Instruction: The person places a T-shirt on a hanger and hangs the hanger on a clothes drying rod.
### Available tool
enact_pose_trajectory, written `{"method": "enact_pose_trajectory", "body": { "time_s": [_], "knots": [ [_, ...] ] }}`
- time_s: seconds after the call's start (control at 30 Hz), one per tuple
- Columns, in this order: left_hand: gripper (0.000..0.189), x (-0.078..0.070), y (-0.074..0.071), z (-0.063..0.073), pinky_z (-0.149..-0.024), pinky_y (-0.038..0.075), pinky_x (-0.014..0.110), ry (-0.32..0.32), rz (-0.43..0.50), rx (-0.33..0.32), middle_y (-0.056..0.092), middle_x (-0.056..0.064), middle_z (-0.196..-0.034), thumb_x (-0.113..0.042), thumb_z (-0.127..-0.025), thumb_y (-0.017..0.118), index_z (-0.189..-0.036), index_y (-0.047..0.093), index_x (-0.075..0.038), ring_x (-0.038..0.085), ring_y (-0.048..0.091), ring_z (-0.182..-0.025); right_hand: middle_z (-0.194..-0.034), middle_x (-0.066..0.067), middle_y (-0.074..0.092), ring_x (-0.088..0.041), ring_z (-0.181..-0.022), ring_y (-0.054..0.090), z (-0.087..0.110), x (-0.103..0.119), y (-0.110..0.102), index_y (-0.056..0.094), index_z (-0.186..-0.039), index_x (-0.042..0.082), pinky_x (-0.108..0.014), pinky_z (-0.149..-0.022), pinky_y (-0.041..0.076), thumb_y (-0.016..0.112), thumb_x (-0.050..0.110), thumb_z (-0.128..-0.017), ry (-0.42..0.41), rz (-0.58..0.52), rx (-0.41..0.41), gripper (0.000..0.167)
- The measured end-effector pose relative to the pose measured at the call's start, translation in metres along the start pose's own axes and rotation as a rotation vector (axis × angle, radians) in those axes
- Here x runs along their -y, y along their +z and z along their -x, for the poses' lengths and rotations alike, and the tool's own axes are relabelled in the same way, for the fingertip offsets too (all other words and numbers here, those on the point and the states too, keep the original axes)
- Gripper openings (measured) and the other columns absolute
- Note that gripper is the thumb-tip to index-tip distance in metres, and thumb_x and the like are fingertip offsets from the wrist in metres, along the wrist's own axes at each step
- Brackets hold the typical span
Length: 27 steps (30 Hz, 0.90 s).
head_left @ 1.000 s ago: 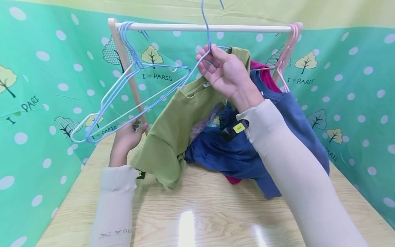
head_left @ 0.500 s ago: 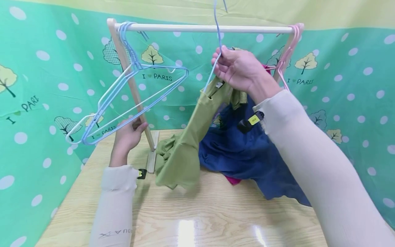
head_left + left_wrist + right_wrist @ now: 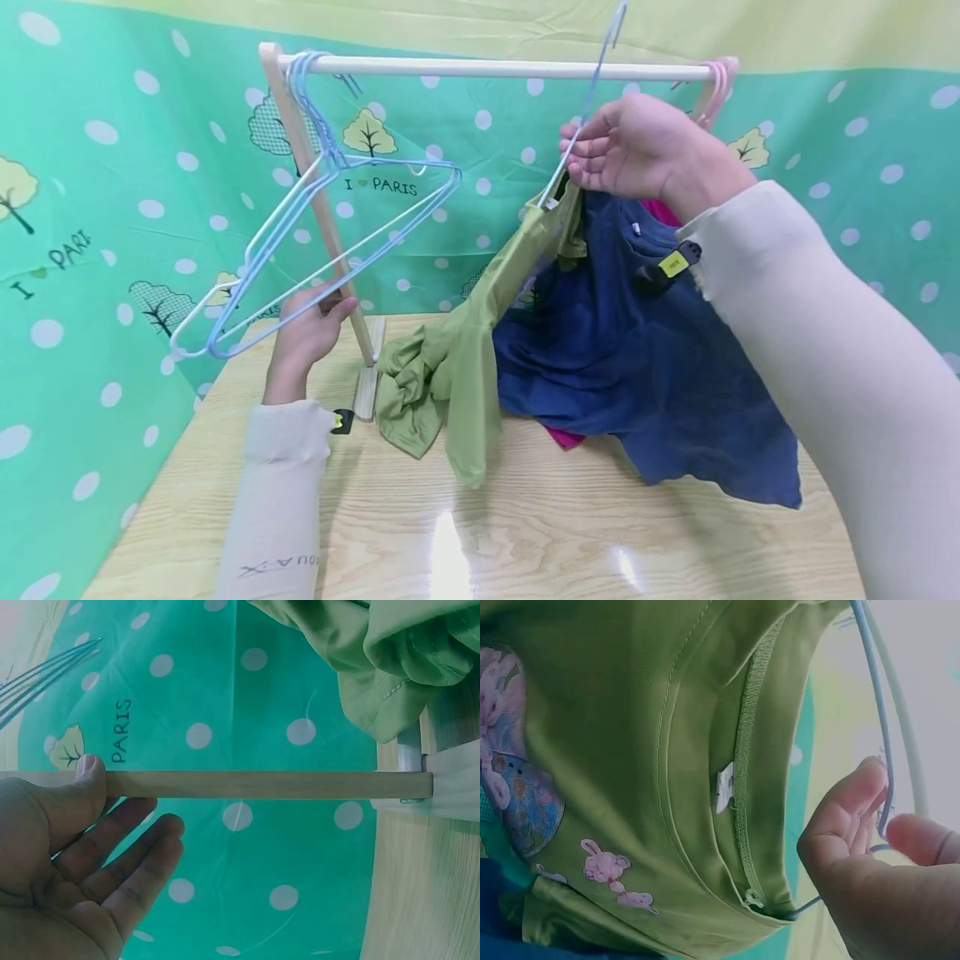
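My right hand pinches a light-blue wire hanger just below its hook, in front of the rack's bar. From that hanger hangs a green T-shirt, its lower part bunched on the table. The right wrist view shows the shirt's neckline with a white label and a pink-and-blue print. At the left side of the rack, my left hand holds the wooden post between thumb and index finger, the other fingers loosely extended.
Several blue and white hangers hang at the left end of the white bar. Pink hangers hang at the right end. A blue garment and a magenta one lie behind my right arm. A polka-dot curtain encloses the table.
My right hand has moved right along the rack, carrying the hanger and green T-shirt. The shirt has turned more edge-on, uncovering the rack's left foot. My left hand stays on the post.
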<state>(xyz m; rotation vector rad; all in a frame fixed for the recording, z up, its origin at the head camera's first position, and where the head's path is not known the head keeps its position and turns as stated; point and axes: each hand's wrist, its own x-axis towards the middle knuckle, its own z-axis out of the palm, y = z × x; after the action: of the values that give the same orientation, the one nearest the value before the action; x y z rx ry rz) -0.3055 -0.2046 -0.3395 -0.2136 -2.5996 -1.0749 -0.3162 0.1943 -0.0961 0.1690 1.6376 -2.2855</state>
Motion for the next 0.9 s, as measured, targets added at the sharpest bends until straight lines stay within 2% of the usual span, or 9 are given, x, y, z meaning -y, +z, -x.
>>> {"method": "enact_pose_trajectory", "body": {
  "time_s": [0.17, 0.27, 0.37, 0.47, 0.67, 0.77, 0.9],
  "knots": [
    [0.027, 0.004, 0.001, -0.001, -0.099, 0.049, 0.058, 0.004, 0.019, -0.011, 0.071, 0.022, -0.12, -0.027, -0.104, 0.062, -0.111, 0.071, -0.003, 0.043, 0.064, -0.116, -0.106, -0.011, 0.059, -0.023, -0.088, 0.056, 0.005, 0.006, -0.008, 0.059, -0.121, 0.002, -0.035, -0.078, 0.055, 0.058, 0.009, -0.104, 0.005, 0.069, -0.027, 0.018],
    [0.028, 0.005, 0.002, -0.001, -0.101, 0.048, 0.057, -0.008, 0.044, -0.003, 0.069, 0.023, -0.124, -0.026, -0.104, 0.061, -0.116, 0.07, -0.003, 0.044, 0.063, -0.12, -0.105, -0.01, 0.059, -0.021, -0.086, 0.055, 0.007, 0.01, -0.011, 0.06, -0.119, 0.002, -0.032, -0.075, 0.054, 0.057, 0.008, -0.104, 0.02, 0.146, -0.044, 0.017],
    [0.028, 0.003, 0.002, 0.0, -0.102, 0.048, 0.057, -0.021, 0.071, 0.001, 0.068, 0.023, -0.126, -0.023, -0.104, 0.062, -0.12, 0.07, -0.002, 0.044, 0.063, -0.121, -0.102, -0.009, 0.06, -0.019, -0.085, 0.055, 0.008, 0.016, -0.016, 0.062, -0.118, 0.002, -0.03, -0.071, 0.053, 0.054, 0.01, -0.106, 0.001, 0.268, -0.068, 0.017],
    [0.029, 0.0, 0.002, 0.0, -0.102, 0.048, 0.058, -0.024, 0.067, -0.001, 0.069, 0.023, -0.124, -0.024, -0.104, 0.062, -0.12, 0.071, -0.001, 0.043, 0.063, -0.12, -0.1, -0.007, 0.062, -0.017, -0.084, 0.056, 0.01, 0.02, -0.022, 0.062, -0.118, 0.003, -0.028, -0.069, 0.053, 0.052, 0.014, -0.107, -0.039, 0.43, -0.096, 0.019],
    [0.025, -0.003, 0.001, 0.0, -0.092, 0.049, 0.057, 0.013, 0.019, -0.011, 0.072, 0.023, -0.112, -0.023, -0.104, 0.061, -0.108, 0.072, -0.001, 0.042, 0.065, -0.108, -0.104, -0.003, 0.061, -0.015, -0.084, 0.055, 0.014, 0.022, -0.028, 0.057, -0.127, 0.002, -0.025, -0.072, 0.052, 0.044, 0.022, -0.109, -0.116, 0.861, -0.161, 0.03],
    [0.021, -0.002, 0.001, -0.001, -0.088, 0.05, 0.055, 0.041, 0.01, -0.027, 0.072, 0.023, -0.109, -0.019, -0.103, 0.062, -0.104, 0.072, 0.0, 0.042, 0.066, -0.104, -0.094, 0.0, 0.064, -0.014, -0.081, 0.058, 0.015, 0.023, -0.031, 0.058, -0.128, 0.001, -0.023, -0.072, 0.054, 0.046, 0.023, -0.109, -0.147, 1.046, -0.212, 0.032],
    [0.021, -0.001, 0.003, -0.001, -0.09, 0.051, 0.056, 0.06, 0.027, -0.047, 0.073, 0.024, -0.109, -0.017, -0.102, 0.064, -0.106, 0.073, 0.002, 0.044, 0.067, -0.105, -0.08, 0.0, 0.064, -0.012, -0.069, 0.061, 0.017, 0.023, -0.033, 0.062, -0.123, -0.001, -0.026, -0.067, 0.057, 0.051, 0.021, -0.108, -0.166, 1.262, -0.296, 0.029]
  ]
}}
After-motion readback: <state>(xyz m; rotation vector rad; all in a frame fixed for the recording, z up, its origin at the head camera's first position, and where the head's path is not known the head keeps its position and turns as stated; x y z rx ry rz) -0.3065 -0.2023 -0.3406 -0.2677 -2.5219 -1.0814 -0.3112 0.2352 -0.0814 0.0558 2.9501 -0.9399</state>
